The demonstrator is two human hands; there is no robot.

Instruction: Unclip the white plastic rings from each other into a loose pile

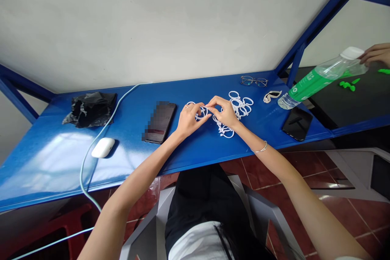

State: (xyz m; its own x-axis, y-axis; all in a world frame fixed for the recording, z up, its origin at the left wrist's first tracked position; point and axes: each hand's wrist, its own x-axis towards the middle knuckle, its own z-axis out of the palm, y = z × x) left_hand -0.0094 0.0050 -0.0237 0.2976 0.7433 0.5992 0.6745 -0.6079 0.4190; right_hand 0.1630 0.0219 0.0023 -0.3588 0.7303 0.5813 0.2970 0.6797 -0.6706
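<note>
Over the middle of the blue table [195,152], my left hand [190,121] is closed round a thin white plastic ring [202,113]. My right hand [224,113] pinches at the ring's right edge, its thumb and forefinger meeting the left hand's fingertips there. What exactly the right fingertips grip is too small to tell. Several more white rings [243,105], with small tabs on them, lie in a loose heap beside and partly behind my right hand. Another white ring [191,103] shows just behind my left hand, mostly hidden by it.
Left lie a dark phone [161,124], a white earbud case [103,147], a pale cable [88,158] and a black plastic bag [91,109]. Right are glasses [254,81], a white-and-tan item [271,96], a black phone [297,124] and a tilted bottle [317,79], touched by another person's hand [376,55].
</note>
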